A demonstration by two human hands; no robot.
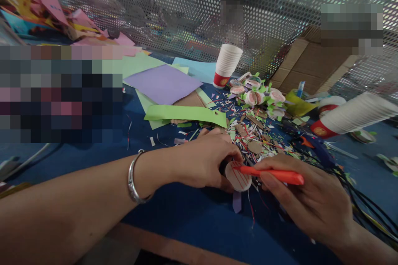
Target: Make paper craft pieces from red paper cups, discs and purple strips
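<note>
My left hand (207, 159), with a silver bangle at the wrist, is closed on the edge of a small white paper disc (238, 177) that bears red lines. In my right hand (311, 198) is a red-orange marker (280, 174), gripped like a pen, its tip at the disc's face. A purple paper strip (237, 203) hangs below the disc. Paper scraps (264, 132) in red, white, green and brown lie just beyond both hands. The ends of my left fingers are partly hidden behind the disc.
A bright green strip (186, 115) and a purple sheet (164, 84) lie ahead. Stacked paper cups stand upright (228, 64), and another cup stack (357, 115) lies tilted at right. Several finished-looking discs (251, 91) are heaped behind the scraps. Black cables (363, 198) run along the right.
</note>
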